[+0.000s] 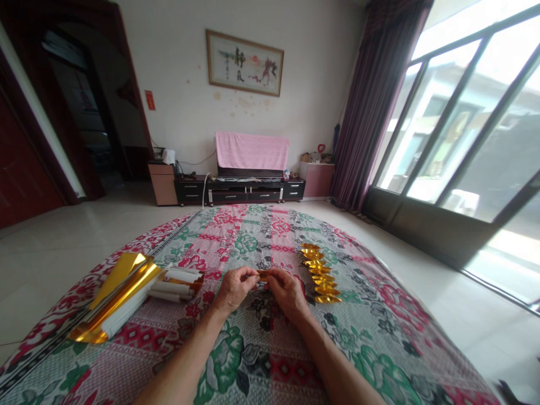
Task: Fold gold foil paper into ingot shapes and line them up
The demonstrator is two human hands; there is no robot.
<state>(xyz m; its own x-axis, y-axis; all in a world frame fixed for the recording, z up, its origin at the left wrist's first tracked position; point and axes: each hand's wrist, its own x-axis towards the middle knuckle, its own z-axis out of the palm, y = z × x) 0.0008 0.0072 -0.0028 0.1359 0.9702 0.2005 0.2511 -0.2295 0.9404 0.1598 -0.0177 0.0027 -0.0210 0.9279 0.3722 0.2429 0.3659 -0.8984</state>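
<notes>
My left hand (237, 288) and my right hand (286, 289) meet over the middle of the patterned cloth. Between their pinched fingertips is a small piece of gold foil paper (262, 274), mostly covered by the fingers. To the right of my right hand stands a row of folded gold paper ingots (323, 275), several of them, boat-shaped and shiny. Left of my left hand lie rolled paper tubes (179, 283), white outside with gold showing. Beside them rests a stack of gold foil sheets (122, 295), partly curled.
The floral cloth (236, 360) covers a broad rounded surface. Beyond it, a low black cabinet (247, 191) stands at the wall, with a pink cloth (252, 151) draped over something on it. Purple curtains (363, 107) and large windows (455, 118) are on the right.
</notes>
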